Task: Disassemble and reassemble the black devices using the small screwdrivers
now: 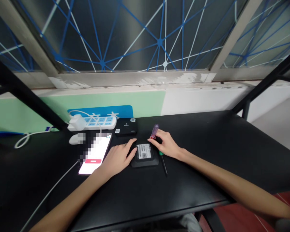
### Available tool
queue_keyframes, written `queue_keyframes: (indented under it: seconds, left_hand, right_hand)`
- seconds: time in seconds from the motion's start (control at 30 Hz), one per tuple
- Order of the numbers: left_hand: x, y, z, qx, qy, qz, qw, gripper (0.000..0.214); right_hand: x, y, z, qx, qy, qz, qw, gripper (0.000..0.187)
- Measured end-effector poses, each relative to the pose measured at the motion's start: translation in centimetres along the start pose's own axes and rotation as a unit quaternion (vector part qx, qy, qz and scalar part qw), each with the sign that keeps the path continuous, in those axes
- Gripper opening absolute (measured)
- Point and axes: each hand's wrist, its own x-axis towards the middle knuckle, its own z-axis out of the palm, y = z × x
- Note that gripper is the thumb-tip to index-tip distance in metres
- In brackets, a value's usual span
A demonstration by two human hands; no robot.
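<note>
black box: it lies flat on the bench (pixel 207 154), in the middle just ahead of you, between your two hands. its underside is up, so the white label (pixel 144 150) faces you and that face is open to work on.
left hand: your left hand (pixel 117 158) is open and lies loosely curved, fingertips against the box's left edge. it grips nothing; it looks placed there to stop the box sliding.
right hand: your right hand (pixel 166 145) is closed in a pinch on the purple-handled screwdriver (pixel 155 130), at the box's far right corner. the handle stands up above your fingers. the tip is hidden, so you cannot tell whether it touches the box.
green screwdriver: a second, thin one (pixel 163 162) lies on the bench just right of the box, partly under your right wrist, close enough to swap in.
phone: it lies lit, face up (pixel 94 156), just left of your left hand, where you can glance at it. a white cable (pixel 50 190) runs from it toward the near left.
second black box: it sits behind the phone (pixel 125 126), apart from the one you hold.
power strip: white (pixel 96 123), along the back edge by the wall, with a plug in it.
</note>
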Motion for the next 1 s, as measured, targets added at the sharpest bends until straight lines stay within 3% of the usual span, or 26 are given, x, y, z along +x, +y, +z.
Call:
queue_keyframes:
  seconds: [0.2,0.47,1.0]
  left_hand:
    - [0.04,0.04,0.04,-0.003,0.002,-0.001,1.000,0.042]
    - [-0.02,-0.03,0.12,0.001,0.001,-0.001,1.000,0.041]
    - [-0.07,-0.09,0.14,-0.006,0.006,0.001,1.000,0.043]
  right_hand:
    - [0.16,0.09,-0.19,-0.003,0.005,0.011,1.000,0.019]
    - [-0.25,0.10,-0.41,0.001,-0.003,-0.024,1.000,0.009]
    - [-0.59,0.30,-0.18,0.017,0.024,0.014,0.999,0.008]
